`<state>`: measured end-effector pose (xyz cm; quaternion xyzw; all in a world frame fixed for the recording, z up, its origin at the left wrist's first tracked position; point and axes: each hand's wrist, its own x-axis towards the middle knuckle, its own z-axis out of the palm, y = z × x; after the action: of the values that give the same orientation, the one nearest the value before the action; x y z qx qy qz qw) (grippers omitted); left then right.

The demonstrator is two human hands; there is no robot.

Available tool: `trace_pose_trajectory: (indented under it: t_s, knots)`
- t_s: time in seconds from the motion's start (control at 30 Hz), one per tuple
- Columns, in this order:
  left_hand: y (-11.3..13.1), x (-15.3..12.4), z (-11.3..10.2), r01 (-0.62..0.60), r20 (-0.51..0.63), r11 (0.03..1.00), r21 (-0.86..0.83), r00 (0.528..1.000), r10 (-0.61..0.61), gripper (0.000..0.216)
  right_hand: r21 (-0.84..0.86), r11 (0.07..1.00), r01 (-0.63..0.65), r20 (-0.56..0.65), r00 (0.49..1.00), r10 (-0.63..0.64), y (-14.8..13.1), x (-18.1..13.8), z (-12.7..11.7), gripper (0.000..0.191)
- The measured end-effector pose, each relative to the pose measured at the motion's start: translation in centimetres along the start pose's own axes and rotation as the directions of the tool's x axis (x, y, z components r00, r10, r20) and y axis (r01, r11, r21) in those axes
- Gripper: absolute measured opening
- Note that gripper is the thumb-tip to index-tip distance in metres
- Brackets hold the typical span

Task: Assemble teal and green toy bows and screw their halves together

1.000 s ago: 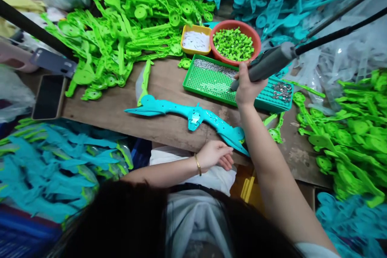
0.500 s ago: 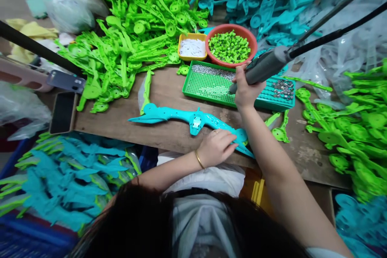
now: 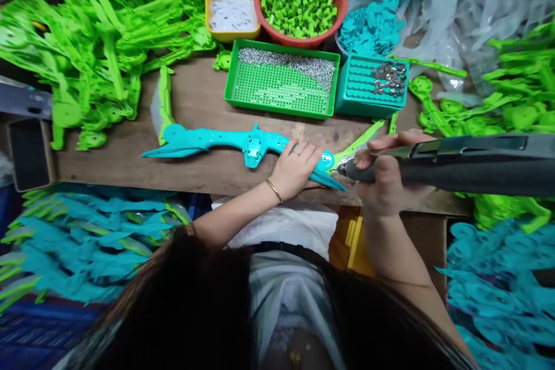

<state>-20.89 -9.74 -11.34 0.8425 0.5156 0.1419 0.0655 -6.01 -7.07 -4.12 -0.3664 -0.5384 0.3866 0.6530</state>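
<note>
A blue plastic toy bow (image 3: 225,140) with a raised middle lies across the wooden bench. My left hand (image 3: 295,170) is closed over its right arm, fingers on top and a gold bangle at the wrist. Around a dark powered screwdriver (image 3: 472,165) my right hand (image 3: 385,182) is wrapped, the tool lying almost level. Its tip is at the right end of the bow, beside a round joint; whether it touches a screw I cannot tell. A green and clear limb (image 3: 358,144) sticks out from that end, and a similar green limb (image 3: 163,104) from the left end.
Beyond the bow stand a green tray of screws (image 3: 281,110), a teal box with metal discs (image 3: 370,105), a red bowl of small green parts (image 3: 303,40) and a yellow tub (image 3: 232,36). Green parts (image 3: 104,29) heap at left. A phone (image 3: 31,153) lies near the left edge.
My right hand has brought the screwdriver from over the screw tray down to the bow's right end, tilting it level. My left hand has closed more firmly on the bow. The view has shifted.
</note>
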Motion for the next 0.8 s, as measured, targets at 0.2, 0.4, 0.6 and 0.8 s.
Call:
trace_pose_trajectory:
  t_s: [0.2, 0.4, 0.6, 0.8]
  knots:
    - [0.1, 0.0, -0.1, 0.013, 0.021, 1.0, -0.001, 1.0, -0.013, 0.082, 0.001, 0.999, -0.041, 0.05, 0.998, 0.041, 1.2, -0.3, -0.5, 0.031]
    - [0.2, 0.3, -0.1, 0.03, 0.08, 0.999, -0.041, 0.996, -0.026, 0.076, -0.036, 0.999, -0.004, 0.082, 0.997, 0.007, 3.3, -1.0, -0.7, 0.033]
    - [0.0, -0.1, -0.3, 0.024, 0.101, 0.998, -0.06, 0.995, -0.018, 0.072, -0.07, 0.989, -0.132, 0.182, 0.973, 0.142, 1.7, 0.4, 0.0, 0.035]
    - [-0.1, -1.1, -2.6, 0.075, 0.187, 0.997, -0.021, 0.98, -0.07, 0.082, -0.109, 0.985, 0.131, -0.132, 0.981, -0.145, 3.9, 8.1, 5.2, 0.022]
